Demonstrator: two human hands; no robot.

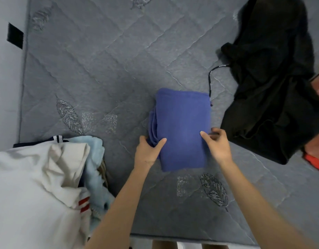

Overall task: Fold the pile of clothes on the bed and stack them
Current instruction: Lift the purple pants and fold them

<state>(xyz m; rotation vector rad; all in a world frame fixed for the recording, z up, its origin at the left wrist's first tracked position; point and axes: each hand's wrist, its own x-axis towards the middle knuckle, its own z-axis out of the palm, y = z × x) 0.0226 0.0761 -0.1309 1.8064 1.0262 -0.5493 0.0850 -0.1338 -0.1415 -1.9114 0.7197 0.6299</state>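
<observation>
My left hand [148, 150] and right hand [217, 144], apart, pinch the side edges of the folded blue garment [182, 130] on the bed [101, 69], one piece seemingly done, while the white pile [38, 186] left of it and the black clothing [270, 87] beyond it await folding.

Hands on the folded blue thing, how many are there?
2. The left hand grips the left edge of the folded blue garment, near its corner closest to the person. The right hand pinches its right edge. No other hands are in view.
</observation>
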